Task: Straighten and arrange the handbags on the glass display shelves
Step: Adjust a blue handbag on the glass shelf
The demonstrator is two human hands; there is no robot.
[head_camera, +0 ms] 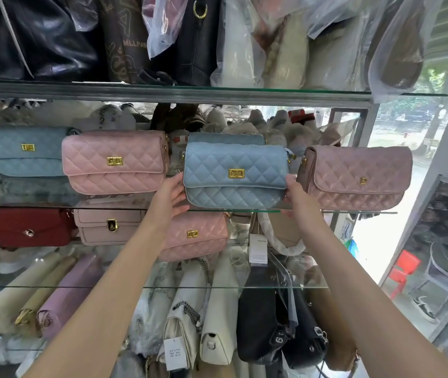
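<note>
Both arms reach up and forward, wrists bent back. The left hand (170, 197) and right hand (297, 199) press their grip against the 2 ends of a blue quilted bag (235, 175), fingers curled on its sides. The bag stands upright at the front edge of the glass shelf (353, 212), between a pink bag (114, 162) and a mauve bag (356, 178).

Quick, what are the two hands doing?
Left hand: holding the blue bag by its left end.
Right hand: holding its right end.
</note>
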